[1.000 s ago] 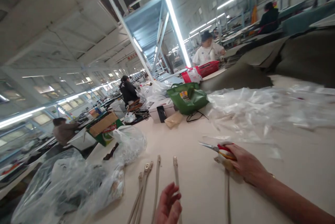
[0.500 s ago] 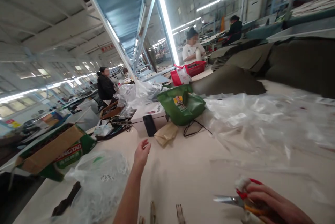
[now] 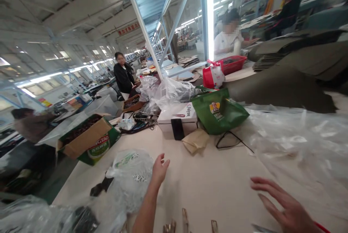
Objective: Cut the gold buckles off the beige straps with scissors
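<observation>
Head view: left hand (image 3: pixel 160 169) half-curled, grip empty, over the tabletop (image 3: pixel 214 178), right of a clear plastic bag (image 3: pixel 136 166). Right hand (image 3: pixel 286 205) spread, grip apparently empty; scissors (image 3: pixel 261 229) below, near right, contact unclear. Step, judged: left reach; grasping calls for closing fingers.

Worn on your head, the one camera faced forward and down, tilted sideways; your left hand (image 3: pixel 160 169), right hand (image 3: pixel 285 204) and worktop (image 3: pixel 214 186) were close, the ceiling (image 3: pixel 62 11) farther off.
</observation>
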The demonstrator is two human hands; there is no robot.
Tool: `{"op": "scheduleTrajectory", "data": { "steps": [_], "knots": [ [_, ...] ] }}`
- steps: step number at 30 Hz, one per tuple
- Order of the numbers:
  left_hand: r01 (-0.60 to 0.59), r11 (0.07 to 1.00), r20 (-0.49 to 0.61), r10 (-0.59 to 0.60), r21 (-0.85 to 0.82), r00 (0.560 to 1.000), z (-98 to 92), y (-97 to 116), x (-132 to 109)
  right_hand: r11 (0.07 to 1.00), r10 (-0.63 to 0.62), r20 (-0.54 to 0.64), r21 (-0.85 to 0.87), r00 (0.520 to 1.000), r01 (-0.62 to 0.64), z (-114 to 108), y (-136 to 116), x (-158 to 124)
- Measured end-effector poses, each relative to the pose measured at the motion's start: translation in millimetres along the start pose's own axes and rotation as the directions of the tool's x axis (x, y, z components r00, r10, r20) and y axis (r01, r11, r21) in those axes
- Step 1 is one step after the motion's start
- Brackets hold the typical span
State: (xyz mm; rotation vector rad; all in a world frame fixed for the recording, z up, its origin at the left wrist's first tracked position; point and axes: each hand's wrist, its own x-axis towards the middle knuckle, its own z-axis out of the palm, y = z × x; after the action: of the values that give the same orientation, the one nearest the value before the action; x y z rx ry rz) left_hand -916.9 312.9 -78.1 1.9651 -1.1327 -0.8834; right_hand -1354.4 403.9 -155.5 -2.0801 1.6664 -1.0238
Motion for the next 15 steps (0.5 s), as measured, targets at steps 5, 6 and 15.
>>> {"op": "scheduleTrajectory", "data": {
  "steps": [5,6,15],
  "knots": [
    [0.015,1.0,-0.02,-0.016,-0.019,1.0,-8.7,11.9,33.4,0.979,0.089,0.015,-0.183,0.996,-0.085,99.4,-54.1,42.4],
    [0.01,1.0,-0.026,-0.01,-0.019,1.0,-10.1,13.3,40.3,0.966,0.05,-0.001,-0.253,0.999,-0.049,114.5,-56.5,38.0],
    [-0.099,0.995,-0.287,0.099,0.017,0.953,-51.9,-2.8,82.5,0.839,-0.151,0.05,-0.522,0.987,0.155,121.4,-47.6,14.6]
  ]
}}
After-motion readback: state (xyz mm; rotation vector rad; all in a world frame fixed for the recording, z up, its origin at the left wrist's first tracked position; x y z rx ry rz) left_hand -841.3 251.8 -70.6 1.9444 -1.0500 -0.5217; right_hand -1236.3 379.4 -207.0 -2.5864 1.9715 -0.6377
